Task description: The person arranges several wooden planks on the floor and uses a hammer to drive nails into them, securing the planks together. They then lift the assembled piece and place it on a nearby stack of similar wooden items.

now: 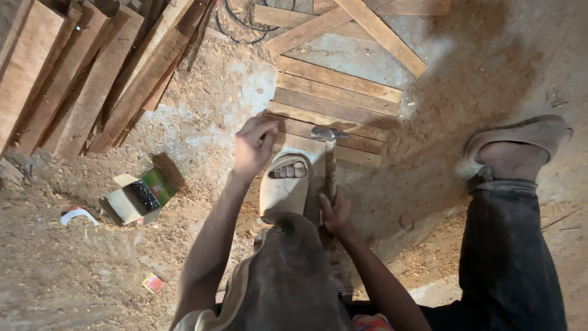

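step: nailing a slat of the wooden frame [334, 92].
left hand [254, 146]: pinched, seemingly on a nail, too small to confirm.
right hand [335, 213]: clenched on the hammer [329, 160] handle.
next: head judged to need lifting, then a square strike.

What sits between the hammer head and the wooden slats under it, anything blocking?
Nothing visible does. The hammer, gripped by the right hand, has its head right over the slats. The left hand is beside it, pinching something too small to identify.

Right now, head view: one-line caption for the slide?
Right hand grips a hammer over nailed wooden slats; left hand pinches beside its head.
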